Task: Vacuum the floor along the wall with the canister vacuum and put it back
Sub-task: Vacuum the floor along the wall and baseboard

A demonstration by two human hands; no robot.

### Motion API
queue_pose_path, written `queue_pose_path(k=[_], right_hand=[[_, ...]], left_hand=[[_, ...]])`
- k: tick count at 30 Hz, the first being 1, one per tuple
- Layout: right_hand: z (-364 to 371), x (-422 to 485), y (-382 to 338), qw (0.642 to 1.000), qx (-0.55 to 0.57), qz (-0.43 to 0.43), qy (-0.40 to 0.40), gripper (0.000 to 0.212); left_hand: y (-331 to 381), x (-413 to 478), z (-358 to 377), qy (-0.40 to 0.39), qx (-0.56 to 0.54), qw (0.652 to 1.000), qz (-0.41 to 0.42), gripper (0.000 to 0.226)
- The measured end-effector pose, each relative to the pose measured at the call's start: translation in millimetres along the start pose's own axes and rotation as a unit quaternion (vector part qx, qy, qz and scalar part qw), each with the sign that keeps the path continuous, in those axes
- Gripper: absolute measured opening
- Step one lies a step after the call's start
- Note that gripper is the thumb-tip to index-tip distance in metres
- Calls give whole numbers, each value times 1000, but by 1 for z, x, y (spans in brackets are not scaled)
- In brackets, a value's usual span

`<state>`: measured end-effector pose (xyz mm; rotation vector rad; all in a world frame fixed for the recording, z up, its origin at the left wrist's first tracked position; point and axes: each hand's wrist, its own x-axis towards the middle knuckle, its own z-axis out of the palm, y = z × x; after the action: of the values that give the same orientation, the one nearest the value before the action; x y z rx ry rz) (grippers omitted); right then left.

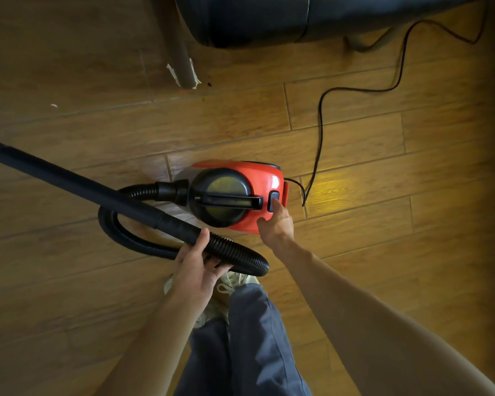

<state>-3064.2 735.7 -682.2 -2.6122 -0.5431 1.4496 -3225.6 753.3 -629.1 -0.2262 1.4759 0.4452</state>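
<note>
Hazard: my left grip curls round the black plastic wand; right grip, spread, presses the black switch on the red canister vacuum; trailing black cord may snag.

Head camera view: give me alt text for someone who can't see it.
Seen from above, a person's right hand touches the button on a red vacuum on a wood floor. Their left hand grips the black wand where it meets the looped hose, and a cord trails away.
</note>
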Motion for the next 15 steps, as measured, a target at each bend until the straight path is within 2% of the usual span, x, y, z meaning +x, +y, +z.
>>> queue_pose_path(k=[4, 8, 12, 15], right_hand=[[10, 2, -1, 1000, -4, 3, -24, 65], [19, 0, 1, 997, -39, -15, -66, 69], [26, 4, 5, 996, 22, 21, -89, 86], [23, 6, 4, 997, -14, 2, -79, 80]], left_hand=[[0, 3, 0, -9, 11, 1000, 2, 23], [-2, 6, -2, -20, 13, 1000, 1, 34], [-3, 8, -5, -26, 9, 1000, 0, 32], [-3, 7, -5, -17, 0, 1000, -5, 29]])
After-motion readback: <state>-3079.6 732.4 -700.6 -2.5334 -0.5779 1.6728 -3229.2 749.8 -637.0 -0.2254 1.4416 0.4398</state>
